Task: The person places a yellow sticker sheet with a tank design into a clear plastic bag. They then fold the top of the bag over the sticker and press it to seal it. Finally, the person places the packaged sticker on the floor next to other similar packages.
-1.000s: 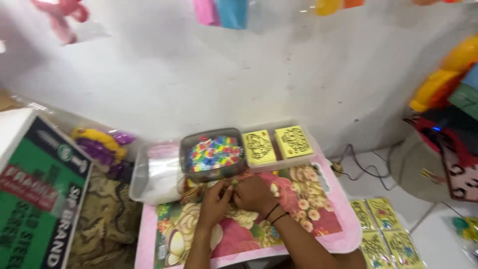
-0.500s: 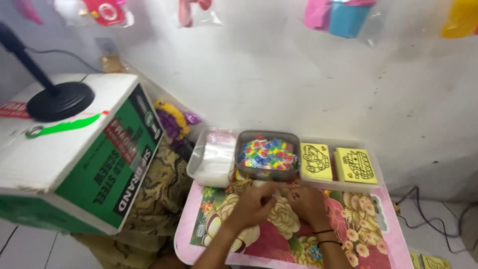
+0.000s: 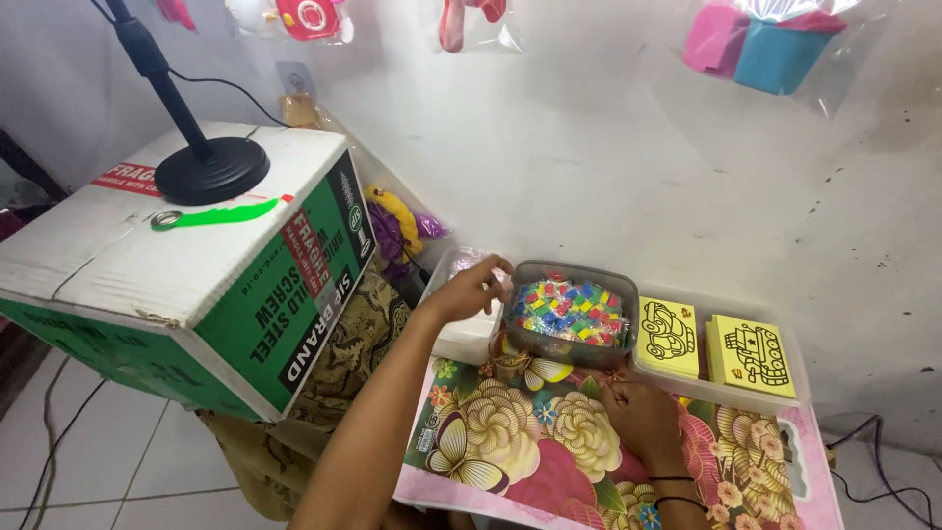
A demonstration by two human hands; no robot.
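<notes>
Partly, the scene is cut off: the toys hung in clear bags on the wall are cropped by the top edge, and whatever lies in the clear side tray [image 3: 461,339] is hidden behind the left hand [image 3: 474,290]. Whether anything small is pinched by the right hand [image 3: 640,417] cannot be made out, since its fingers [image 3: 610,391] are curled inward and seen from behind. The left hand is stretched out to the near corner of the grey tub of coloured beads [image 3: 567,312]; its fingers [image 3: 497,267] are bent loosely together over the tub's rim, and a firm grip cannot be told. The right hand is rested on the flowered cloth [image 3: 510,442] covering the surface, just in front of the tub. Beyond those fingers, two yellow drawing cards [image 3: 711,344] are stood in a clear tray. Beside the left arm, a green and white cardboard box [image 3: 196,285] is seen, with a black stand base [image 3: 211,169] on it. A stained white wall is behind, tiled floor below.
</notes>
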